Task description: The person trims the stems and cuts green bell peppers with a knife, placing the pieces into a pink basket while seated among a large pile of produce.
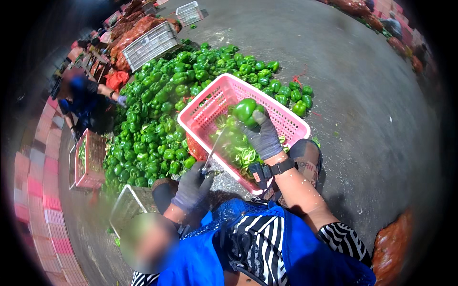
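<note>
My left hand (193, 187), in a grey glove, grips a knife (215, 146) by its handle. The thin blade points up and away over the near-left rim of a pink plastic crate (247, 85). My right hand (263, 136), gloved too, holds a whole green bell pepper (245, 110) above the crate. Inside the crate lie pale green pepper cuttings (247, 155), partly blurred and hidden by my right hand and wrist. A strap with a small black device (261, 173) sits on my right wrist.
A large heap of green bell peppers (154, 118) spreads on the ground beyond and left of the crate. Another person (82, 96) reaches into it, near a second pink crate (94, 157). A grey crate (150, 44) tilts against the heap. A filled red mesh sack (391, 246) stands at lower right.
</note>
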`<state>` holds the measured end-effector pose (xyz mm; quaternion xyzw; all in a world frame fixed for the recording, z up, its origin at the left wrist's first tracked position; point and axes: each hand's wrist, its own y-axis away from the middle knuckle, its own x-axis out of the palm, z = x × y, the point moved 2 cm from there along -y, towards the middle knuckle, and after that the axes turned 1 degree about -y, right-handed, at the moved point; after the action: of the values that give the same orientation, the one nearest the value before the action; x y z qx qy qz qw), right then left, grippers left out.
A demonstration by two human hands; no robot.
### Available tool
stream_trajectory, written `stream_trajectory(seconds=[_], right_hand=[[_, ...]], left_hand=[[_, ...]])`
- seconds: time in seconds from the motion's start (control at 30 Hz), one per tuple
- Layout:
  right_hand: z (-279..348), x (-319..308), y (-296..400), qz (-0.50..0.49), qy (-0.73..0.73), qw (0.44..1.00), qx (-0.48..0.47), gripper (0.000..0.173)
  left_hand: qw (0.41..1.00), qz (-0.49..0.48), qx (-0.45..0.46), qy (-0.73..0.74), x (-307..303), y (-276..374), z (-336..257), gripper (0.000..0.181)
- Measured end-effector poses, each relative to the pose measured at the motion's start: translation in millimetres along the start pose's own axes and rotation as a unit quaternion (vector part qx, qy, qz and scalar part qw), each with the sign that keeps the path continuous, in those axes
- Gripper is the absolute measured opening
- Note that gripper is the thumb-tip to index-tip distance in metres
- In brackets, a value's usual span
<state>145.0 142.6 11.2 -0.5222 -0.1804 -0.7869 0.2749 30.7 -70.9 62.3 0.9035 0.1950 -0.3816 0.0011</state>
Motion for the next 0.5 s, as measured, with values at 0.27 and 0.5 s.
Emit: stream_trajectory(seconds=[0.27,0.5], right_hand=[[-27,16,21,0.114,0.045,0.99,0.067,0.044],[-37,-6,19,0.092,0.08,0.991,0.062,0.044]], left_hand=[[0.982,-0.02,0.003,-0.188,0,-36,-39,0.024],[0.975,0.068,-0.066,-0.2,2,-44,-36,0.027]])
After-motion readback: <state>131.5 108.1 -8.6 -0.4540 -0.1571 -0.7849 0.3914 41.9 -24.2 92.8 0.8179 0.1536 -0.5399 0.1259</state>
